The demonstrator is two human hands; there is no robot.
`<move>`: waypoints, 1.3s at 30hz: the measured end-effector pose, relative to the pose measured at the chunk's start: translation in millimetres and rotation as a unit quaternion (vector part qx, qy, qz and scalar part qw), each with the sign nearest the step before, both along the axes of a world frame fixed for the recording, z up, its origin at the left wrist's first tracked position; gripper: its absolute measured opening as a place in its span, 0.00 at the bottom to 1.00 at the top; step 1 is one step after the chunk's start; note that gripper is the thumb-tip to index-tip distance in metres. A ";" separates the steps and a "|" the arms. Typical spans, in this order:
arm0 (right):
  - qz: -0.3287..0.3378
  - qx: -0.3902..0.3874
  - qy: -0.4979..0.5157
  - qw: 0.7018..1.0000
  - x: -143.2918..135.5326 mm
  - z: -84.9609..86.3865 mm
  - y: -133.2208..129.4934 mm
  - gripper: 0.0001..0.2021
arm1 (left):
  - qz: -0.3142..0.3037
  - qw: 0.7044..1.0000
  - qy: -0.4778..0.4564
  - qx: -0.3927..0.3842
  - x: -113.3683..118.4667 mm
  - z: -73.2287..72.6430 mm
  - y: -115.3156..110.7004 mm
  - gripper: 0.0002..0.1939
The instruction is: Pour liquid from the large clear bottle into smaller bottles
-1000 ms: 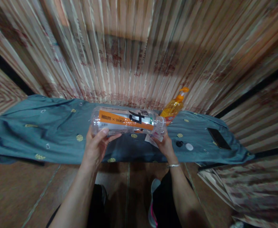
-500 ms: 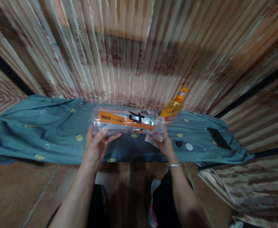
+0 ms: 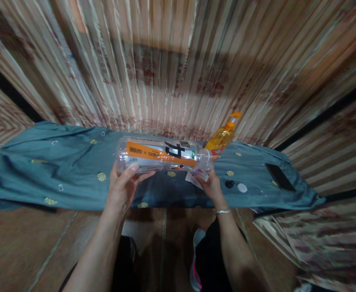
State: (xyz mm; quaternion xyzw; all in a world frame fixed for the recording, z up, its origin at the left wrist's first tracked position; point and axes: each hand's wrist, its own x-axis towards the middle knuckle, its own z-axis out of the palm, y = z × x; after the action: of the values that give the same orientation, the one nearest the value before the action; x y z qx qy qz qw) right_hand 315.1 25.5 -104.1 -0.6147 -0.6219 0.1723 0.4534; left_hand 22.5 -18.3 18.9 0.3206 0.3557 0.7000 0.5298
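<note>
A large clear plastic bottle [image 3: 161, 156] with an orange and white label lies sideways in the air above the cloth, held between both hands. My left hand [image 3: 124, 182] grips it near the base, thumb in front and fingers underneath. At the neck end, my right hand [image 3: 210, 182] is closed around the bottle, its fingers partly hidden behind the plastic. The bottle's mouth points right and its opening cannot be made out clearly. Just below the neck, a small whitish packet or paper [image 3: 193, 179] shows beside my right hand, partly covered.
A blue-green patterned cloth [image 3: 74, 162] covers the narrow table. Behind the bottle's neck stands an orange pump bottle [image 3: 222, 140]. A small black object [image 3: 229, 184], a white round cap [image 3: 242, 187] and a dark phone [image 3: 279, 177] lie to the right. Pleated curtains [image 3: 165, 81] hang behind.
</note>
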 end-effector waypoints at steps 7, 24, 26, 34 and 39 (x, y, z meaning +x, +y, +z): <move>0.004 -0.012 -0.003 1.000 0.3 2.1 -0.8 0.28 | 0.004 1.000 -0.012 -0.011 1.0 3.6 -1.1 0.28; -0.009 -0.016 -0.009 1.000 0.2 -0.2 -0.3 0.25 | 0.005 1.000 0.012 0.001 0.7 1.4 -0.5 0.28; -0.008 -0.017 -0.011 1.000 0.0 0.5 -0.9 0.26 | 0.008 1.000 0.002 -0.004 1.2 2.2 -0.7 0.29; 0.001 0.005 0.000 1.000 -0.7 0.0 -0.9 0.25 | 0.007 1.000 0.015 -0.001 -0.1 0.1 -0.3 0.26; 0.002 -0.003 -0.007 1.000 0.3 -0.3 -1.0 0.26 | 0.017 1.000 0.012 -0.004 0.5 1.5 -0.8 0.28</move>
State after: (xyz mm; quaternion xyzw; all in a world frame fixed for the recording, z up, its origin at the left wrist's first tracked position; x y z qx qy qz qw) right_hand 315.5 24.6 -104.4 -0.6163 -0.6255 0.1713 0.4468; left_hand 23.1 -19.1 20.4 0.3205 0.3701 0.7035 0.5152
